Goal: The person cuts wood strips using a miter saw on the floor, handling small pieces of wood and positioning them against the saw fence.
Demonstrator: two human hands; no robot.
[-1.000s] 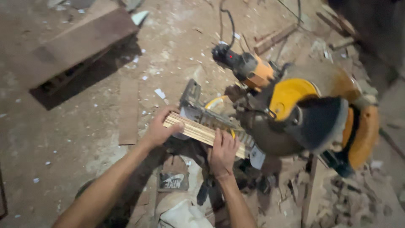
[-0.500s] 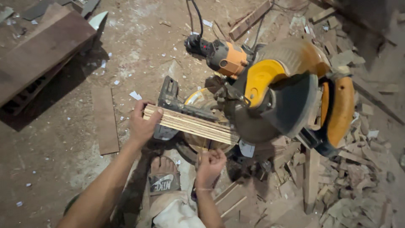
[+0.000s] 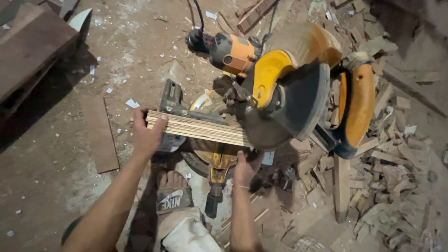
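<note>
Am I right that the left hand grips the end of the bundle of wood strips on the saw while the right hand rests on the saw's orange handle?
Not quite. The left hand does grip the end of the wood strips on the saw, but the right hand is under the strips near the blade guard, not on the orange handle. The head view shows this.

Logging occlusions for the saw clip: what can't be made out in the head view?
- Saw blade: hidden behind the dark guard.
- Right end of the wood strips: runs under the saw head.
- Right hand: fingertips in shadow below the strips, contact unclear.
- Left hand: grips the strips' left end; palm side unseen.
- Power cord: cut off by the top edge.
</note>
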